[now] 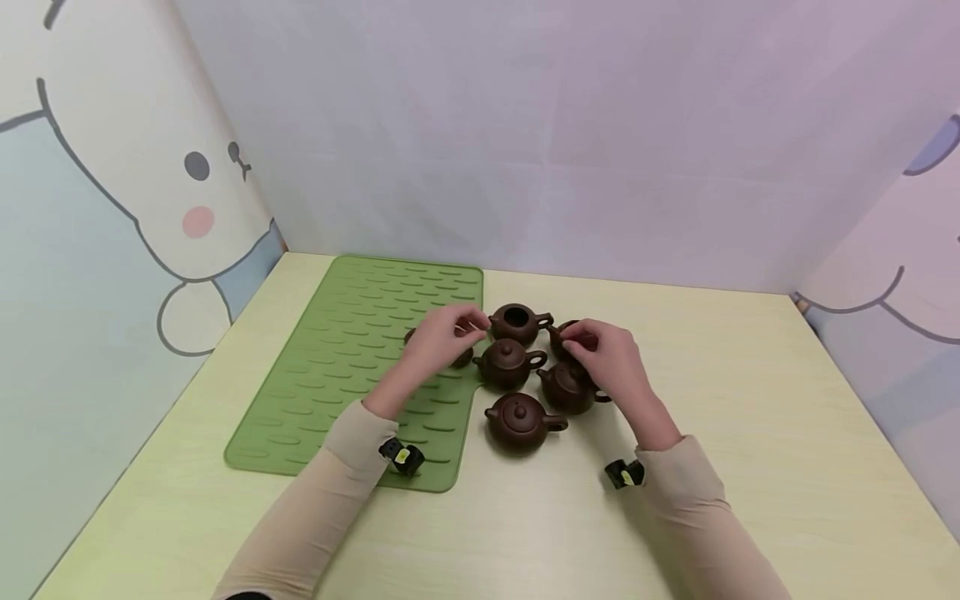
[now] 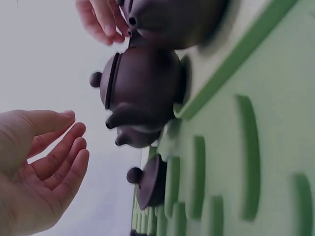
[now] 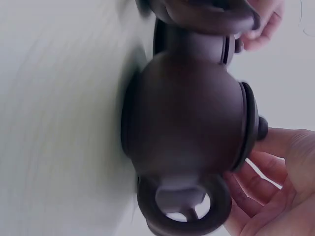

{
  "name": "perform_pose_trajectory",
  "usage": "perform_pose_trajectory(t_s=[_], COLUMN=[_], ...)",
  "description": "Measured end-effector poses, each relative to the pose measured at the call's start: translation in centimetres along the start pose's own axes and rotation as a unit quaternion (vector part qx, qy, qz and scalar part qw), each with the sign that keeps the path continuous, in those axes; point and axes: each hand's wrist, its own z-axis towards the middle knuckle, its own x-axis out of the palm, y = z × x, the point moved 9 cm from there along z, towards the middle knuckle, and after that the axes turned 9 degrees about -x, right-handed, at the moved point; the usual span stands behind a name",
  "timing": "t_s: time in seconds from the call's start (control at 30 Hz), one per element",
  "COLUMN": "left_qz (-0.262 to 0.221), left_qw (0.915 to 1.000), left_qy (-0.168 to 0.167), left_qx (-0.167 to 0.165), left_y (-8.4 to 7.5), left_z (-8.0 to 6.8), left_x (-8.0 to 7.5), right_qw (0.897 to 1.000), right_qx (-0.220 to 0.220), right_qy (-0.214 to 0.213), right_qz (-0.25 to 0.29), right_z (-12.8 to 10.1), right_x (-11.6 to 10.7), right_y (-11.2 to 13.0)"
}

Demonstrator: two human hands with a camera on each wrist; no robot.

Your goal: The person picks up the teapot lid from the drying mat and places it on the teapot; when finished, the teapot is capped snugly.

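Observation:
My left hand (image 1: 438, 340) hovers over the green mat (image 2: 280, 98), fingers loosely bent and holding nothing in the left wrist view. Beneath it, a dark brown teapot lid (image 2: 151, 184) with a round knob lies on the mat. My right hand (image 1: 611, 358) curls its thumb and fingers around the top of the back right teapot (image 1: 558, 343); its fingertips are partly hidden. Close in front of that hand stands a lidded teapot (image 3: 187, 118). A lidless teapot (image 1: 528, 332), its dark mouth showing, is at the back. Nearer are two lidded teapots, a middle one (image 1: 504, 367) and a front one (image 1: 519, 427).
The teapots crowd together beside the mat's right edge on a pale wooden table (image 1: 750, 417). Behind the table hangs a plain pale cloth (image 1: 555, 150). A cartoon-print panel (image 1: 112, 208) flanks the left side, with another print on the right.

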Motion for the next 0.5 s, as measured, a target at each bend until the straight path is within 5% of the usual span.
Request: perform_pose_trajectory(t_s=[0.5], left_qz=[-0.006], left_qw=[0.9992], left_qy=[0.002], left_qx=[-0.041], left_y=[4.0], left_z=[-0.2], left_x=[-0.3], right_qw=[0.999], right_qx=[0.007], right_qy=[-0.041], right_qz=[0.004], right_z=[-0.8], right_x=[-2.4], right_y=[-2.3])
